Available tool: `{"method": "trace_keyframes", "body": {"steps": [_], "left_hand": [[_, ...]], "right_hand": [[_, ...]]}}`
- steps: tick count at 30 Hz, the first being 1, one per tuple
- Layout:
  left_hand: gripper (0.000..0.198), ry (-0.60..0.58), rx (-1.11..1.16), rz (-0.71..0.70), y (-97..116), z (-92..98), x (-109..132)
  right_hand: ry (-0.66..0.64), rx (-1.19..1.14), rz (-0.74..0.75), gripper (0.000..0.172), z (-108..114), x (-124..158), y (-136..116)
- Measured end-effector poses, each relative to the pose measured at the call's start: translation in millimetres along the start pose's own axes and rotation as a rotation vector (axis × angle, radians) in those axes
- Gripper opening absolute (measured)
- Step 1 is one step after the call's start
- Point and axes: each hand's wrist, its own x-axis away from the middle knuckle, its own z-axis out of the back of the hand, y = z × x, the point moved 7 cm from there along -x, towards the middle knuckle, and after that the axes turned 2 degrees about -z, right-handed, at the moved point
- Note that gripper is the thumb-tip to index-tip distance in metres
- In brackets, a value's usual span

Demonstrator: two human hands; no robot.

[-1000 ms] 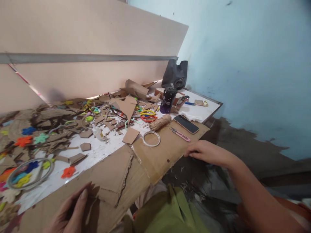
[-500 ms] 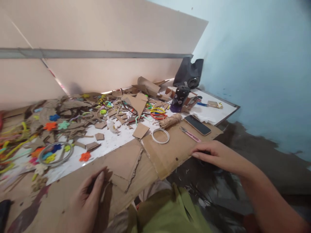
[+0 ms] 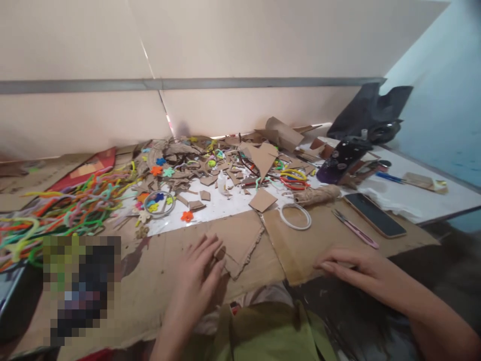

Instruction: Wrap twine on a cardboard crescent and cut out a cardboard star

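Observation:
My left hand (image 3: pixel 201 276) lies with fingers spread over the left part of a loose cardboard piece (image 3: pixel 242 235) with a ragged torn edge. This piece rests on a larger cardboard sheet (image 3: pixel 150 281) along the table's front. At the sheet's front right edge, my right hand (image 3: pixel 347 265) rests with its fingers loosely extended and nothing visible in it. Beyond that hand lie pink-handled thread snips (image 3: pixel 356 229), a phone (image 3: pixel 376 215) and a white ring (image 3: pixel 295 217). A roll of brown twine (image 3: pixel 317 194) sits behind the ring.
Tangled coloured pipe cleaners (image 3: pixel 78 205) cover the left side. Cardboard scraps and flower shapes spread across the middle, with a small glue bottle (image 3: pixel 221 183) among them. A dark purple bottle (image 3: pixel 343 159) stands at the right. A pixelated patch hides the lower left.
The view has swung left, bringing the pipe cleaners into sight. My left hand has moved onto the torn cardboard piece, its fingers spreading. My right hand stays by the sheet's edge.

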Motion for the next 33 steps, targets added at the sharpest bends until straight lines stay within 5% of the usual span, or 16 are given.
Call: {"method": "trace_keyframes", "body": {"steps": [5, 9, 15, 21, 27, 33], "left_hand": [[0.052, -0.278, -0.209, -0.023, 25, -22.4, -8], [0.052, -0.392, -0.257, -0.019, 29, -27.3, -10], [0.035, -0.404, -0.139, -0.015, 24, -7.6, -12], [0.027, -0.386, -0.056, 0.045, 28, 6.3, -20], [0.039, -0.336, -0.034, 0.117, 20, -5.3, -28], [0.055, -0.362, -0.042, 0.135, 4, -18.4, -32]], "right_hand": [[0.025, -0.027, -0.031, 0.051, -3, 1, -3], [0.053, 0.013, 0.106, 0.046, -6, -24, -28], [0.080, 0.050, 0.255, 0.042, -16, -69, -54], [0.148, -0.178, 0.104, 0.044, -42, -98, -26], [0.170, -0.231, 0.086, 0.045, -58, -106, 4], [0.199, -0.210, 0.075, 0.046, -60, -111, 3]]}}
